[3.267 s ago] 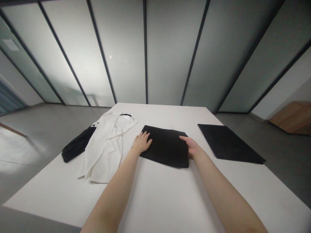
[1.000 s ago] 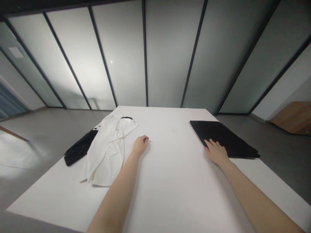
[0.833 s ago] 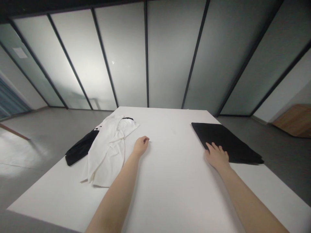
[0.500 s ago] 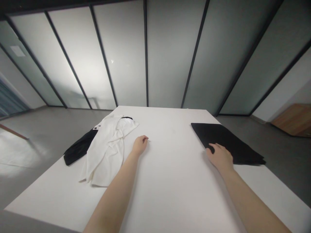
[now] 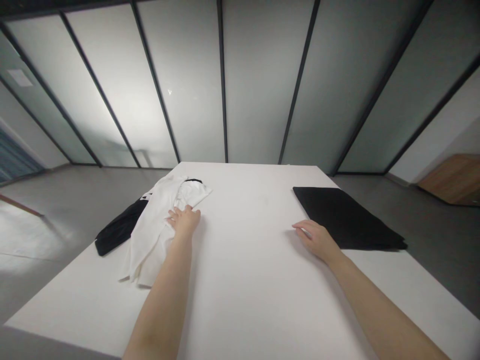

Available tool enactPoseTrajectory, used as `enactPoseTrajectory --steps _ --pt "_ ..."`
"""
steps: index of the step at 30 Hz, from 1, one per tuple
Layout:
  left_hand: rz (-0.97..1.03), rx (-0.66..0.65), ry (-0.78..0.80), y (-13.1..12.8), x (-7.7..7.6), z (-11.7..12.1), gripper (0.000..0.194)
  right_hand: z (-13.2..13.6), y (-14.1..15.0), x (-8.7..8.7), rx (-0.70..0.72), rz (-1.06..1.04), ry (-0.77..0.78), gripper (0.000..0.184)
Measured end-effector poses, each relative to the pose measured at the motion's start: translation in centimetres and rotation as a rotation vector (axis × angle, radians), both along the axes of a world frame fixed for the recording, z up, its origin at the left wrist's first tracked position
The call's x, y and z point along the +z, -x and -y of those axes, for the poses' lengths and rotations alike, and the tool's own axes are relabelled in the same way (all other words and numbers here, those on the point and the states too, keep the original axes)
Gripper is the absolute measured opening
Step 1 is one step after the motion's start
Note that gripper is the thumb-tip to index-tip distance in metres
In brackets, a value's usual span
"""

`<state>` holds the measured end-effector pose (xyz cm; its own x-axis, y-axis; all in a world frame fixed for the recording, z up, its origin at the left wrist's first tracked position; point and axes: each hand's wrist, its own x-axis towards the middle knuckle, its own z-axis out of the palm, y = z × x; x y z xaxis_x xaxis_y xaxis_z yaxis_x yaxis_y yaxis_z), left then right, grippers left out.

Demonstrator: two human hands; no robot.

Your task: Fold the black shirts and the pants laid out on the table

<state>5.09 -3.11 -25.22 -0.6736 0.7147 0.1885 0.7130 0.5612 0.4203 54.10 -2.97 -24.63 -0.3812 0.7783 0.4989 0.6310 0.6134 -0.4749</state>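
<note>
My left hand (image 5: 183,221) lies open on the right edge of a rumpled white garment (image 5: 152,240), fingers spread, not visibly gripping. Beneath that garment, a black garment (image 5: 118,227) sticks out on its left side. My right hand (image 5: 317,240) rests open on the white table (image 5: 247,290), its fingertips pointing left. Its heel is just beside the lower left edge of a flat stack of folded black cloth (image 5: 343,215).
The table's far edge meets glass partition panels (image 5: 225,85) in dark frames. Grey floor (image 5: 52,200) lies beyond the table on both sides. A wooden piece of furniture (image 5: 452,180) stands at the far right.
My left hand has moved left onto the white garment. My right hand has slid left off the black stack onto the table. The folded black piece in the middle earlier now lies on the right stack.
</note>
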Motion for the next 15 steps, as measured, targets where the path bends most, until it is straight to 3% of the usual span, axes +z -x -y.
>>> enactPoseTrajectory --steps 3,6,11,15 --pt "-0.021 0.026 0.035 1.4 -0.1 0.9 0.037 -0.1 -0.3 -0.1 -0.01 -0.013 0.011 0.026" --pt "-0.074 -0.023 0.042 1.1 0.6 1.3 0.036 -0.2 -0.5 -0.2 -0.014 -0.013 0.018 0.026" --pt "-0.094 -0.09 0.035 -0.2 3.0 1.0 0.039 -0.1 -0.6 -0.3 -0.009 -0.008 0.019 0.026" --pt "-0.014 -0.183 -0.143 -0.7 5.2 0.5 0.041 0.0 -0.3 -0.3 0.022 -0.015 0.015 0.024"
